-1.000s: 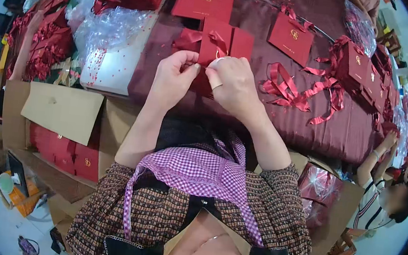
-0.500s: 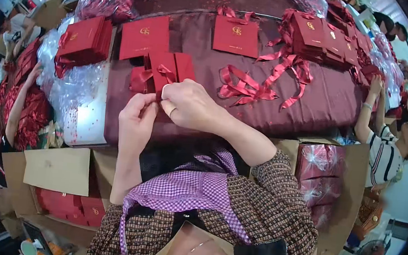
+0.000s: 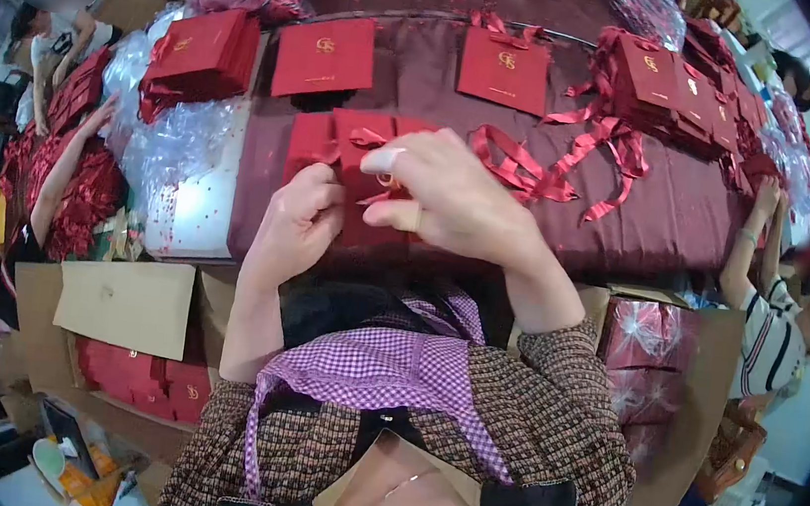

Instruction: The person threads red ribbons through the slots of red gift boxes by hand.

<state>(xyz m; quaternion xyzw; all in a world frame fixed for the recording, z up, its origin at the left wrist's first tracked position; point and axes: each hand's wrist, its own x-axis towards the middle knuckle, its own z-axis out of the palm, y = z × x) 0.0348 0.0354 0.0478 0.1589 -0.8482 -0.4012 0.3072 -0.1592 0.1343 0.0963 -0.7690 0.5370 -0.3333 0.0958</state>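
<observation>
A red paper gift bag [image 3: 357,126] with a ribbon on its front lies at the near edge of the cloth-covered table, partly under both hands. Against its left side my left hand [image 3: 296,226] is closed, fingers curled; what they grip is hidden. My right hand [image 3: 461,197] is over the bag, thumb and fingers apart, slightly blurred, with white tape round one fingertip. Between thumb and fingers the bag's gold print shows, and a bit of ribbon is near the thumb. Loose red ribbons [image 3: 610,166] lie to the right.
Flat red bags [image 3: 325,59] and another bag [image 3: 506,70] lie beyond. Bag stacks stand at left [image 3: 198,55] and right [image 3: 649,86]. Open cartons [image 3: 124,306] flank me; the right one holds wrapped red packs [image 3: 650,336]. Co-workers' arms [image 3: 59,179] reach in from both sides.
My right hand has lifted off the ribbon, its thumb and fingers now parted. My left hand has curled into a fist beside the bag. The whole view has shifted slightly.
</observation>
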